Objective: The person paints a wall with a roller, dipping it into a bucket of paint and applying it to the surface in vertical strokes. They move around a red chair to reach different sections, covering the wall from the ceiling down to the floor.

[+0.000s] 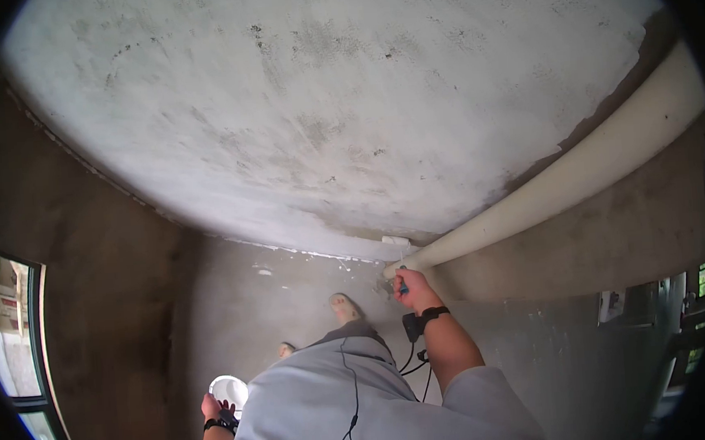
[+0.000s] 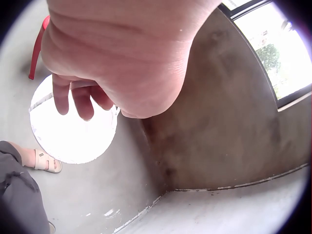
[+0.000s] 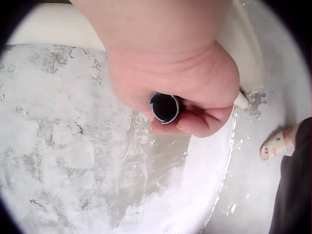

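My right hand [image 1: 411,289] grips the handle of a paint roller [image 1: 396,240]. The roller's white sleeve lies against the low part of the wall, close beside the pale pipe. Seen from the right wrist, the round hollow end of the handle [image 3: 165,107] pokes out of the fist, which hides the sleeve. Down at my left side, the left hand [image 1: 212,407] holds a white bucket [image 1: 229,392]. The left wrist view has its fingers [image 2: 84,105] curled down over the bucket's top, with the bucket's inside washed out by glare.
The wall [image 1: 321,124] carries patchy white paint over grey. A thick pale pipe [image 1: 562,181] runs along its right side to the floor. White spatters dot the grey floor [image 1: 293,306] around my sandalled feet. A window [image 1: 4,326] is at far left; a red object [image 2: 37,53] stands near the bucket.
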The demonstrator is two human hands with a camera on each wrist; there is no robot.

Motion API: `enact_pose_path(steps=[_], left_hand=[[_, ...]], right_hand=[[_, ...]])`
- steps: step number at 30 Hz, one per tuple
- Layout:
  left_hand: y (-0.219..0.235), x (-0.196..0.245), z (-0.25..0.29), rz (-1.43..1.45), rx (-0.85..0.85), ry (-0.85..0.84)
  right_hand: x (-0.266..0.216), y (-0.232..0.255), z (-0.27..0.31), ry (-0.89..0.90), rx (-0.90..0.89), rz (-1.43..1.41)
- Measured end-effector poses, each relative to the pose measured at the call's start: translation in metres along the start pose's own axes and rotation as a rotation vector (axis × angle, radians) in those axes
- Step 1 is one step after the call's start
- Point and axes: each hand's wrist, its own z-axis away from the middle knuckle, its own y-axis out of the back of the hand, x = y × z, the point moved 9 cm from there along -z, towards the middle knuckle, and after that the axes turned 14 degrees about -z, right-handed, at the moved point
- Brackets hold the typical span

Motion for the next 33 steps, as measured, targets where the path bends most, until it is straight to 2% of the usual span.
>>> enact_pose_path(steps=[4, 6, 9, 12, 14, 20, 24, 29, 33], left_hand=[[0.004, 0.004, -0.038, -0.029, -0.052, -0.037], [0.006, -0.002, -0.083, -0.039, -0.098, -0.035], [0.002, -0.003, -0.107, -0.043, -0.163, -0.033], [-0.002, 0.000, -0.120, -0.061, -0.189, -0.046], [-0.002, 0.005, -0.126, -0.080, -0.191, -0.058], [-0.008, 0.012, -0.129, -0.111, -0.184, -0.065], [-0.008, 0.002, -0.116, -0.072, -0.189, -0.064], [-0.001, -0.016, -0.118, 0.052, -0.185, -0.021], [0.009, -0.022, -0.112, 0.041, -0.112, -0.017]], right_hand=[[0.019, 0.015, 0.005, 0.034, -0.004, -0.004], [0.033, 0.025, 0.010, 0.023, 0.012, -0.020], [0.043, 0.033, 0.024, 0.087, 0.063, 0.080], [0.054, 0.023, 0.044, 0.027, -0.008, 0.087], [0.062, 0.006, 0.057, -0.075, -0.095, -0.110], [0.060, -0.042, 0.073, -0.168, -0.150, -0.210], [0.045, -0.073, 0.070, -0.116, -0.170, -0.087], [0.039, -0.070, 0.046, -0.172, -0.130, -0.061], [0.035, -0.078, 0.023, -0.215, -0.166, -0.054]])
